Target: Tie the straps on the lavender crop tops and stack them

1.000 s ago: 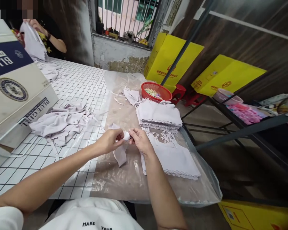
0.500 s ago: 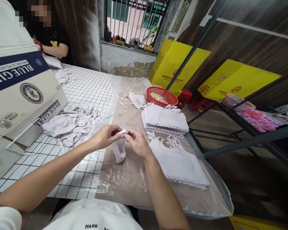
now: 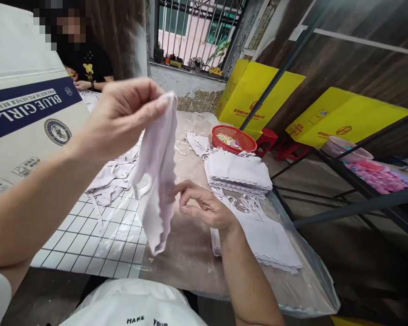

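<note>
A carton [image 3: 27,113] is standing at the far left, and past its edge a co-worker [image 3: 95,65] is sitting with hands by the table. Nearer, a pile of scraps [image 3: 114,181] is lying on the gridded tabletop [image 3: 95,246], partly behind the left forearm. The left hand [image 3: 131,113] is closing thumb and fingers on the top of a pale cloth [image 3: 156,167], which is hanging upright above the table, its wavy edge facing right. The right hand [image 3: 209,208] is staying half open just beside the cloth, fingers bending loosely; whether its fingertips are touching the cloth, one cannot tell. Beyond it, a red basket [image 3: 250,145] is standing behind two cloth stacks, the far stack [image 3: 238,167] and the near stack [image 3: 268,237], both resting on a plastic sheet [image 3: 187,271]. Farther right, a tub [image 3: 357,155] is sitting beside some pink pieces [image 3: 381,176].
</note>
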The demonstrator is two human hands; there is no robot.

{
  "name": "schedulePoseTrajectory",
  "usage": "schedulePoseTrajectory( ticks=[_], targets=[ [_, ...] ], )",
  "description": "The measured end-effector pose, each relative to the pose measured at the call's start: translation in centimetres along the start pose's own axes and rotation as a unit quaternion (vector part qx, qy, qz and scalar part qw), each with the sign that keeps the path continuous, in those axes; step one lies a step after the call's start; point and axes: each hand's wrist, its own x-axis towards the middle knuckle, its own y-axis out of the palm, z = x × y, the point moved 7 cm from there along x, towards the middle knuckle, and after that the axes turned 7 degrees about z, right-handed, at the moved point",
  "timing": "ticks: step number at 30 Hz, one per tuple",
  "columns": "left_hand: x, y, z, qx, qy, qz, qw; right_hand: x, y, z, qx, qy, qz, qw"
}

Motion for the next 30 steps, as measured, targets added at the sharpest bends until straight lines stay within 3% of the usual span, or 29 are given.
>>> schedulePoseTrajectory(
  ticks=[2,4,9,13,17,21,25,28,30],
  targets=[
    [0.4,-1.3,-0.9,0.005,0.019,-0.055,0.998,-0.2,0.3,0.6,0.014,-0.002,-0.001,1.0],
    [0.4,-2.1,-1.2,0.026,0.021,-0.105,0.994,-0.4,0.7,0.3,0.012,0.003,-0.054,0.998],
    [0.3,-2.6,-1.2,0.089,0.048,-0.202,0.974,-0.3,3.9,-3.8,-0.012,0.048,-0.209,0.977],
    [0.7,-2.1,-1.2,0.138,0.042,-0.23,0.962,1.4,7.4,-6.1,-0.07,0.066,-0.284,0.954],
    [1.4,-1.6,-0.9,0.154,0.021,-0.217,0.964,2.7,8.2,-6.8,-0.07,0.064,-0.373,0.923],
    [1.4,-3.6,0.2,0.173,-0.017,-0.229,0.958,1.3,5.2,-6.6,-0.027,0.085,-0.393,0.915],
    [-0.1,-7.8,3.3,0.158,-0.064,-0.224,0.96,-3.3,-1.3,-5.3,-0.012,0.091,-0.437,0.895],
    [-1.4,-9.5,7.9,0.112,-0.151,-0.144,0.972,-5.8,-5.8,-5.1,-0.008,0.116,-0.445,0.888],
    [-2.2,-8.8,11.9,0.078,-0.242,-0.048,0.966,-5.8,-7.8,-6.0,-0.009,0.153,-0.404,0.902]
  ],
)
